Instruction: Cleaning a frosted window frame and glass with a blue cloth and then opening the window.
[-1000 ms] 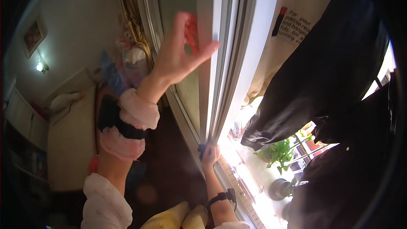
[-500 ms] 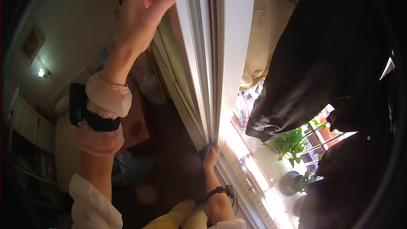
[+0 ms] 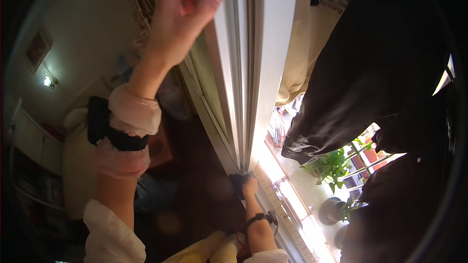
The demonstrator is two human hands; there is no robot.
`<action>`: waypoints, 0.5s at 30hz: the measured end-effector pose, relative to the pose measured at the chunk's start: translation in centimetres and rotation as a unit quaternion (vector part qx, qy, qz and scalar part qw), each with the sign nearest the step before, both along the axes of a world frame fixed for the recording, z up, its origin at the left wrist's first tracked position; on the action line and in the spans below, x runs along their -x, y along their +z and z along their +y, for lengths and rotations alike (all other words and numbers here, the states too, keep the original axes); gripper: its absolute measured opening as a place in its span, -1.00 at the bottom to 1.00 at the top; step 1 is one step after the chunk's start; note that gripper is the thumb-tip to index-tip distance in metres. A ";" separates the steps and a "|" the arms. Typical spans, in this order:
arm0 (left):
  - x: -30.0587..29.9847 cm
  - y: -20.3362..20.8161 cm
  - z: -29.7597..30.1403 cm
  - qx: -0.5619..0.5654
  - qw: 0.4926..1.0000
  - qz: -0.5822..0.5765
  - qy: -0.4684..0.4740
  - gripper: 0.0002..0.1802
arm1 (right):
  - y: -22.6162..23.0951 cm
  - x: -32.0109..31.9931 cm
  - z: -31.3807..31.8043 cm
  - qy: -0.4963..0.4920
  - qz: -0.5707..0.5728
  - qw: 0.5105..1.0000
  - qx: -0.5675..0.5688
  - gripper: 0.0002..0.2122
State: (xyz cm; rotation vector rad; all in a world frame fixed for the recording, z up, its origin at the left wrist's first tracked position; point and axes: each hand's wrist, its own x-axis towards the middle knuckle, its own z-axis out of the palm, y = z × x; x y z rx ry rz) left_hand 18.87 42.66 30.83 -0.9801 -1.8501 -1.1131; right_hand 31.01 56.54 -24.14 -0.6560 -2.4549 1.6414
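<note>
A tall white door or window frame (image 3: 272, 63) with long grooves runs down the middle of the view. High up, my left hand (image 3: 178, 24) is at the frame's left edge, its thumb lying over the white face and its fingers curled in; the fingertips are partly cut off by the picture's top. Far lower down, my right hand (image 3: 250, 186) is closed on a dark cloth (image 3: 238, 185), pressed at the lower end of the frame's grooves. The cloth's exact shape is hard to make out.
Dark clothing (image 3: 356, 83) and a beige garment (image 3: 304, 44) hang to the right. Beyond them are green plants (image 3: 334, 168) and a round pot (image 3: 331, 210) by a bright window. A lit wall lamp (image 3: 48, 81) and shelves (image 3: 36, 178) are in the dim room at left.
My right hand has moved slightly down with the dark cloth, which shows more now. My left hand and the frame have shifted a little right in the view.
</note>
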 end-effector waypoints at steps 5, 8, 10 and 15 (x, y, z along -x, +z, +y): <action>0.1 0.1 2.4 -0.051 0.998 0.015 -0.027 -0.53 | 3.3 -5.3 5.9 0.080 0.183 0.978 -0.060 -0.89; -0.9 0.0 -0.4 -0.026 0.999 -0.002 0.022 -0.51 | 24.1 -5.6 1.3 0.052 -0.035 0.975 0.212 -0.88; -0.9 0.2 0.4 -0.021 0.999 -0.017 0.033 -0.49 | 29.1 -5.4 2.1 -0.001 0.065 0.943 0.325 -0.84; -1.5 0.4 -0.1 -0.028 0.998 -0.052 0.022 -0.49 | 39.0 -1.1 2.5 0.115 0.547 0.824 0.092 -0.61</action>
